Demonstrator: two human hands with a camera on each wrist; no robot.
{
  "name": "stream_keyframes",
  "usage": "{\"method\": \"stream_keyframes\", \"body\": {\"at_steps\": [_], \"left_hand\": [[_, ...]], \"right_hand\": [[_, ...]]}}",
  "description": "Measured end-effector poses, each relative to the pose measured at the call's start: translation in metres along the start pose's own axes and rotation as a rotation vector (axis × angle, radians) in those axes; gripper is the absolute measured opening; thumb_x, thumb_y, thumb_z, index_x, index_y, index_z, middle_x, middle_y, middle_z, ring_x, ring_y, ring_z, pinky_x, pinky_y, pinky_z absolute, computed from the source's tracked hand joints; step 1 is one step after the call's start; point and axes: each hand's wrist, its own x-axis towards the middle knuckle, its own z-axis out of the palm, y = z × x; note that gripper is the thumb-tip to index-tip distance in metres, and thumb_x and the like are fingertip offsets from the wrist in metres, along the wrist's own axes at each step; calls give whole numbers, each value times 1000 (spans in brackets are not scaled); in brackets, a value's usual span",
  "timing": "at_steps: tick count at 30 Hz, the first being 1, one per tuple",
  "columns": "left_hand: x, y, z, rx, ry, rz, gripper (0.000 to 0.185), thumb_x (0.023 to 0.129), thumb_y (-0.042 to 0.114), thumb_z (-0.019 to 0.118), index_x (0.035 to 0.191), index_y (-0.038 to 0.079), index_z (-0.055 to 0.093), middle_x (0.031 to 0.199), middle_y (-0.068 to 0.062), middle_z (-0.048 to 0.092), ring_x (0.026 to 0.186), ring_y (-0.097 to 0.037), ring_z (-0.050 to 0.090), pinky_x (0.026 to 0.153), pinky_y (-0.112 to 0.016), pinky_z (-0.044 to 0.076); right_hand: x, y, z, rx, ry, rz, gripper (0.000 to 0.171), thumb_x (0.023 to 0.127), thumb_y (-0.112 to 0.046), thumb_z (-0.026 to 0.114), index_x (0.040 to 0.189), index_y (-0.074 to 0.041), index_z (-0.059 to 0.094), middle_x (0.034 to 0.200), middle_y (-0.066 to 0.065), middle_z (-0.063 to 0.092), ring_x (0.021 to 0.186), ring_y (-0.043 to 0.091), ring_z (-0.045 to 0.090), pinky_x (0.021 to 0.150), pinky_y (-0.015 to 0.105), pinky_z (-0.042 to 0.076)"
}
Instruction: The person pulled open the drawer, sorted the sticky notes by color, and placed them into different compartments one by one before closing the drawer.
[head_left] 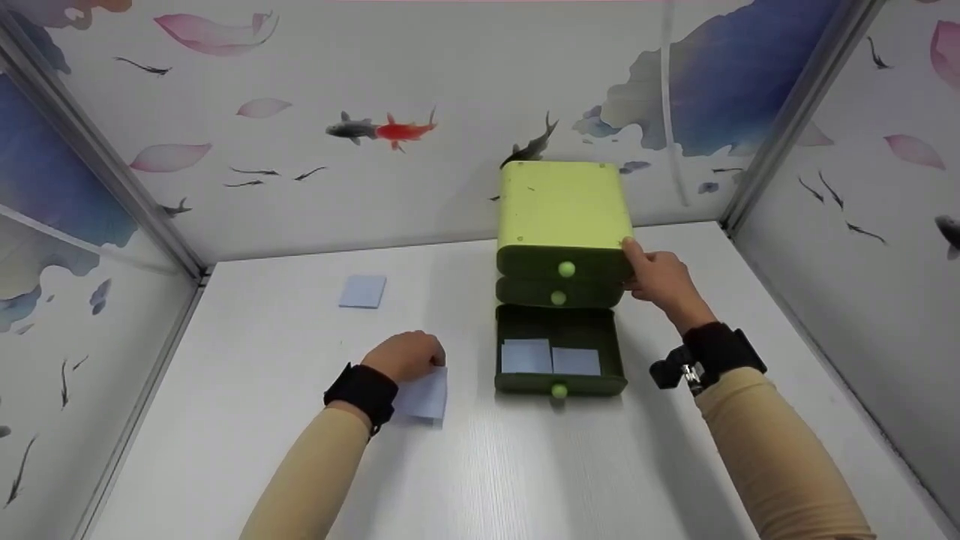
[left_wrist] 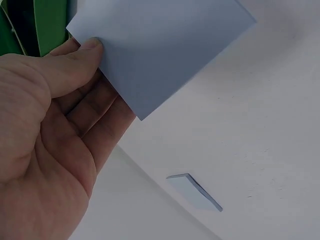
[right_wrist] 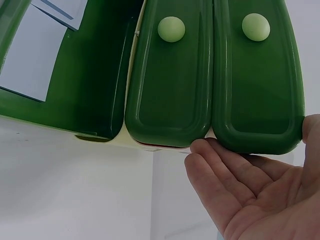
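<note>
Two hands: left hand pinches a blue card at lower centre, its grip partly covering the card. Right hand, fingers straight, touches the green drawer unit; the open bottom drawer holds two cards, one more card upper left on the table.

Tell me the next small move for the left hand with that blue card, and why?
Probably carry the blue card rightward to the open bottom drawer and lay it in. The left hand pinches it just above the table, two similar cards already lie in that drawer, and the right hand steadies the green drawer unit at its side.
</note>
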Motion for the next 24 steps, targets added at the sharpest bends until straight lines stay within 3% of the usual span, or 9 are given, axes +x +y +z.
{"method": "stream_keyframes", "body": {"at_steps": [13, 24], "left_hand": [[7, 18, -19, 25, 28, 45, 25, 98, 8, 55, 114, 11, 74, 116, -7, 71, 105, -23, 64, 99, -40, 50], [22, 52, -43, 71, 33, 60, 27, 99, 8, 52, 115, 15, 73, 115, -6, 70, 98, -21, 60, 97, -38, 50]], "right_hand": [[0, -1, -1, -9, 7, 3, 91, 95, -68, 27, 143, 9, 39, 133, 31, 54, 120, 37, 60, 103, 44, 48], [2, -1, 0, -7, 16, 22, 90, 95, -68, 27, 143, 8, 40, 130, 29, 56, 117, 35, 61, 99, 39, 51]]}}
